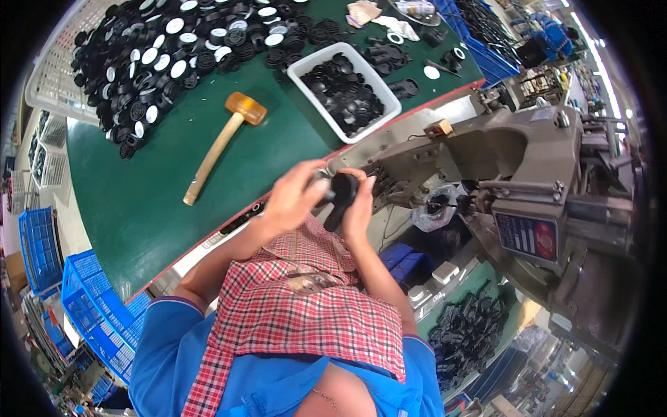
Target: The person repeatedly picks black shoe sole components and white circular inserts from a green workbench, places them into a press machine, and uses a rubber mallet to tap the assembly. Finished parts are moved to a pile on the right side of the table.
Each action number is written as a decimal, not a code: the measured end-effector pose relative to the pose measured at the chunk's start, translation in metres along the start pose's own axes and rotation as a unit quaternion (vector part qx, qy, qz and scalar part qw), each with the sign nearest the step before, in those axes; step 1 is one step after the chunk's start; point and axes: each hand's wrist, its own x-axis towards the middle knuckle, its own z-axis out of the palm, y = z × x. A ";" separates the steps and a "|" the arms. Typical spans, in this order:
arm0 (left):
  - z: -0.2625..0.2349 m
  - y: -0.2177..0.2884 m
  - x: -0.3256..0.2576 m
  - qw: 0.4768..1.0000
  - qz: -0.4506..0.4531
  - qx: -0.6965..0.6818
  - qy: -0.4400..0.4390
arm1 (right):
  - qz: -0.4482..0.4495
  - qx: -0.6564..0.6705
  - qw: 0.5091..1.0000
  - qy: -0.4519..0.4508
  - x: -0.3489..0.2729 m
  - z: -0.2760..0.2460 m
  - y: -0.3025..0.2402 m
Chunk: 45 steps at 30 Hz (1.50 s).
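Observation:
My right hand (358,208) is closed around a black plastic part (343,189) with a round head and a narrower handle-like end pointing down. Just left of it, my left hand (293,198) has its fingers curled in a pinch, slightly blurred, by the part's round head. Something greyish shows at those fingertips, too smeared to name. Both hands are in front of my red checked apron, at the edge of the green table (139,229). A mallet (246,109) with an amber head and a wooden handle lies on the table beyond my left hand.
A white bin (381,119) of small black parts stands near the table's right edge. Black and white round pieces (177,68) are heaped at the far left. A large grey machine (535,160) is close on my right. Black parts (472,326) are piled below it; blue crates (97,299) stand left.

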 end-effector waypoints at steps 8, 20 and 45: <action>0.098 0.027 0.002 0.994 -0.003 0.101 -0.039 | -0.289 -0.216 0.927 0.102 -0.004 -0.059 -0.008; 0.175 0.016 0.005 0.971 -0.083 -0.150 -0.166 | 0.010 -0.006 0.996 0.092 -0.024 -0.166 0.008; 0.187 -0.001 0.051 0.956 0.067 0.086 -0.272 | 0.106 0.101 0.968 0.206 -0.006 -0.214 0.021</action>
